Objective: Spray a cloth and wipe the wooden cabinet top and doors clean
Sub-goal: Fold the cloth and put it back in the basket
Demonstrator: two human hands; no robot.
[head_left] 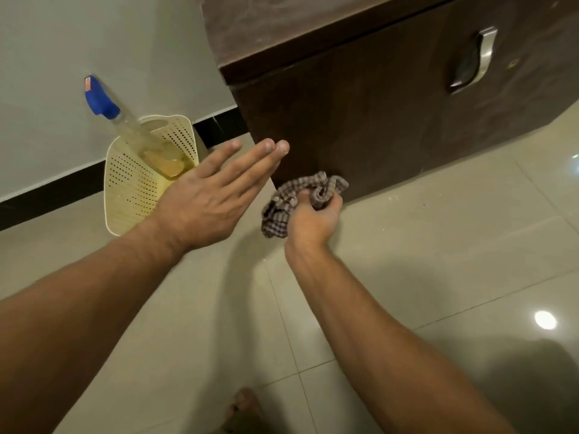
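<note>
My right hand (pixel 313 219) grips a bunched checked cloth (pixel 283 208) low in front of the dark wooden cabinet door (pixel 360 114). My left hand (pixel 213 195) is stretched out flat with straight fingers, empty, just left of the cloth and in front of the basket. A clear spray bottle (pixel 131 126) with a blue trigger head and yellowish liquid leans inside a cream perforated basket (pixel 131 189) on the floor by the wall. The dusty cabinet top (pixel 275 23) shows at the upper middle.
A curved metal handle (pixel 476 57) sits on the cabinet door at the upper right. Glossy beige floor tiles (pixel 438 245) spread below, with a black skirting strip (pixel 50 192) along the white wall. My bare foot (pixel 241 408) shows at the bottom edge.
</note>
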